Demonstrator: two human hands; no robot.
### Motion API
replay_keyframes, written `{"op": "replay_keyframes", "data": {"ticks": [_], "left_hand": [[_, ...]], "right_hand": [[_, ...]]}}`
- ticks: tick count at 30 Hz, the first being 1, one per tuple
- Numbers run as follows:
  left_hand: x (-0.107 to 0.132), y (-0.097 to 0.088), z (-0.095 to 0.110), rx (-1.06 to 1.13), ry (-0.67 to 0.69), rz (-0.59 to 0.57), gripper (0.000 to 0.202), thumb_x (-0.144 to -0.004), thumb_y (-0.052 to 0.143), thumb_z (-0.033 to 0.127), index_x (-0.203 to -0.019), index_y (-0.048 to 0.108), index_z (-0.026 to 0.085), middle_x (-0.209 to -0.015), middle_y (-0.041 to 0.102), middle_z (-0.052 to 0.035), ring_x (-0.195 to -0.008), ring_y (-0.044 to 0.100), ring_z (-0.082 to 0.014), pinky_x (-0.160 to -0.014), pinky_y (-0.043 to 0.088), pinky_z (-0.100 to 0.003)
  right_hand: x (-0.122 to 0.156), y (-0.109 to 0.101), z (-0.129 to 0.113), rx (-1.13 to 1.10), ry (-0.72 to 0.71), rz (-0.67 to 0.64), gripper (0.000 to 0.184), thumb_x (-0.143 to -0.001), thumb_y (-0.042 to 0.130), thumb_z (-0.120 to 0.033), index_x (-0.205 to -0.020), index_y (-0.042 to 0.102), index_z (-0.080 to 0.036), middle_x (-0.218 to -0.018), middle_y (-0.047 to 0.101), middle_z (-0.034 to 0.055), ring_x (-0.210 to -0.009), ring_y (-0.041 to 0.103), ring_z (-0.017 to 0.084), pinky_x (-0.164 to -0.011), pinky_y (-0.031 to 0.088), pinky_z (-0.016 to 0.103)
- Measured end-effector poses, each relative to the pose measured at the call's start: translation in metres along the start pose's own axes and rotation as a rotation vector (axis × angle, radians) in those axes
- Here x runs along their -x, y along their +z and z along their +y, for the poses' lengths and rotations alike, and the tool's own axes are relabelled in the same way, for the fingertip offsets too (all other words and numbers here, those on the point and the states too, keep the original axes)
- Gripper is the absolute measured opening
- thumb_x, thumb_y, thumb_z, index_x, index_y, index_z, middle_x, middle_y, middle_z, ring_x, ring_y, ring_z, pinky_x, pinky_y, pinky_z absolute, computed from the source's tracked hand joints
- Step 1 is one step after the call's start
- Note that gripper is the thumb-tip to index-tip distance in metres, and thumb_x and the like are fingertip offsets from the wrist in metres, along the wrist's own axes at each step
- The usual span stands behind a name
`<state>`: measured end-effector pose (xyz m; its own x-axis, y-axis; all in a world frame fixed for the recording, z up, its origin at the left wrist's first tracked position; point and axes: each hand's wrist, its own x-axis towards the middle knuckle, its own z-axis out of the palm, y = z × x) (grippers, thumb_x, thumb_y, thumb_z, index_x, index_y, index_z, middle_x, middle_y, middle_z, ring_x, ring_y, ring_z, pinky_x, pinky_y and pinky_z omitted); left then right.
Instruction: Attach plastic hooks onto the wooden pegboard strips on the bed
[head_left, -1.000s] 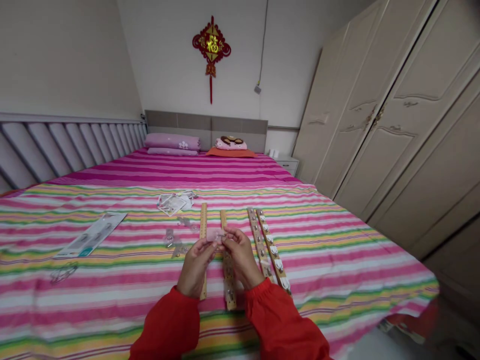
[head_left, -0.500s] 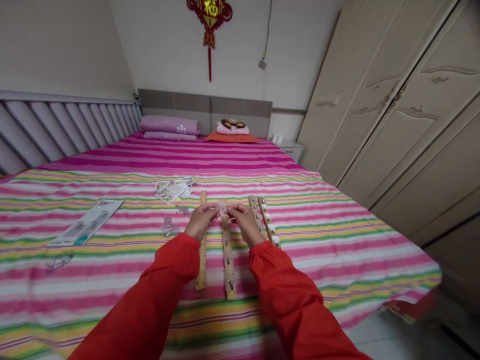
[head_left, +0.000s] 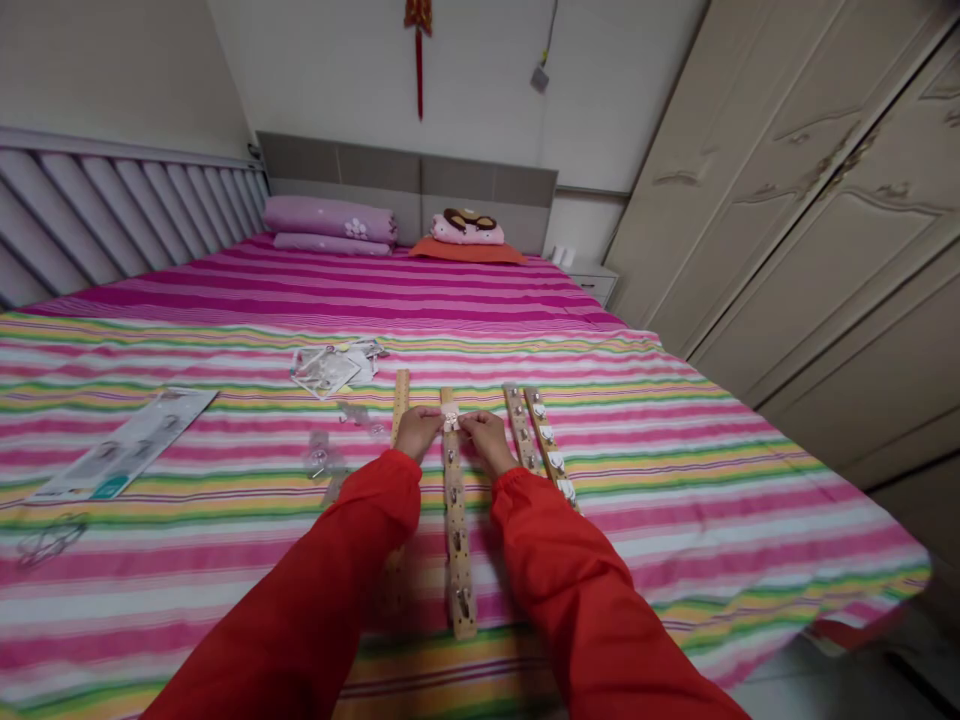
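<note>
A small clear adhesive hook [head_left: 451,418] lies over the far part of the middle wooden strip [head_left: 455,570], pinched at its left edge by my left hand [head_left: 418,432] and at its right edge by my right hand [head_left: 487,440]. Several metal hooks on clear pads are lined up along that strip towards me. Left of it lies a bare wooden strip [head_left: 401,395] with small holes, partly under my left hand and sleeve. Beyond my right hand are two more strips: one with clear-backed hooks [head_left: 517,405], another with white-backed hooks [head_left: 555,460].
Loose clear hooks [head_left: 318,458] lie left of my sleeve. Further off are a pile of torn packaging [head_left: 334,370], a long hook package [head_left: 135,445] and a thin looped cord [head_left: 52,540]. Striped cloth covers the bed; wardrobe doors [head_left: 810,230] stand at right.
The view has tilted downward and closer. My hands have lowered the clear hook from just above the middle strip onto its far part.
</note>
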<state>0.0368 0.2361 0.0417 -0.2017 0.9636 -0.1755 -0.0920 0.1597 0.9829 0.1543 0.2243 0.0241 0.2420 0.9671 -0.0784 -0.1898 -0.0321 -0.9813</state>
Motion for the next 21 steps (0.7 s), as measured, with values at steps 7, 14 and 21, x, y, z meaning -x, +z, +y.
{"op": "replay_keyframes", "data": {"ticks": [7, 14, 21], "left_hand": [[-0.02, 0.0, -0.019, -0.105, 0.036, 0.043, 0.007, -0.055, 0.065, 0.008, -0.059, 0.063, 0.014, -0.046, 0.055, 0.0036, -0.049, 0.051, -0.0103, -0.053, 0.038, -0.022], [-0.03, 0.0, -0.033, -0.175, 0.064, 0.055, 0.006, -0.055, 0.065, 0.009, -0.059, 0.064, 0.014, -0.046, 0.055, 0.0027, -0.053, 0.054, -0.0113, -0.055, 0.041, -0.021], [-0.037, 0.002, -0.045, -0.229, 0.078, 0.064, 0.01, -0.057, 0.065, 0.012, -0.067, 0.066, 0.013, -0.053, 0.06, 0.0019, -0.055, 0.056, -0.0113, -0.056, 0.043, -0.022]], "right_hand": [[-0.011, 0.005, 0.02, 0.021, 0.044, 0.039, 0.013, -0.053, 0.065, -0.024, -0.053, 0.053, -0.019, -0.046, 0.052, -0.0067, -0.046, 0.043, 0.009, -0.047, 0.035, 0.023], [-0.016, 0.008, 0.029, 0.05, 0.054, 0.074, 0.011, -0.053, 0.062, -0.023, -0.053, 0.051, -0.019, -0.044, 0.049, -0.0075, -0.044, 0.043, 0.009, -0.044, 0.034, 0.022], [-0.022, 0.009, 0.038, 0.105, 0.062, 0.096, 0.011, -0.054, 0.061, -0.022, -0.052, 0.05, -0.019, -0.044, 0.05, -0.0074, -0.044, 0.045, 0.01, -0.044, 0.035, 0.022]]}}
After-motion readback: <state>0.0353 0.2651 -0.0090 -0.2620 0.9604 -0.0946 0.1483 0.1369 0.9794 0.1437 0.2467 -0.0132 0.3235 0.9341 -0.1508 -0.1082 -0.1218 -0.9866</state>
